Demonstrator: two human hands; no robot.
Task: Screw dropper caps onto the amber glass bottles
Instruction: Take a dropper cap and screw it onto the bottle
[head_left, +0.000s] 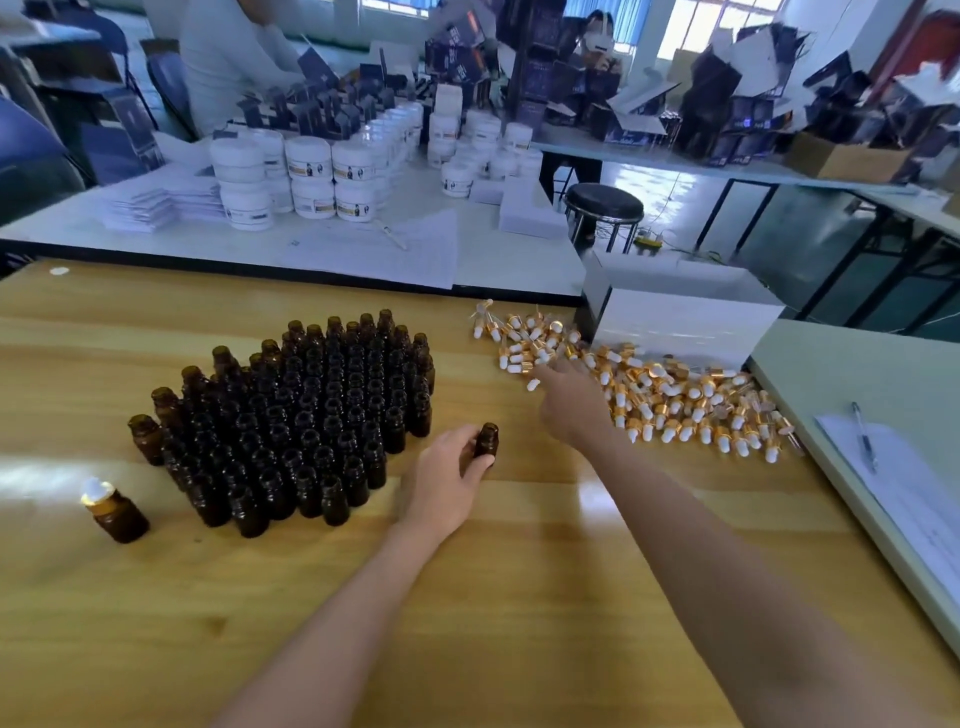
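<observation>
Amber glass bottle (487, 439), uncapped, upright at middle of wooden bench (519, 597), gripped by left hand (444, 480) fingers. I see right hand (569, 410) fingers outstretched, holding nothing, at gold-and-white dropper cap pile (675, 400) near far right edge.

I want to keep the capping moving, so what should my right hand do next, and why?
Probably pinch one dropper cap from the pile: the right hand reaches empty at its edge, while the left hand grips an uncapped amber bottle, ready for a cap.
</observation>
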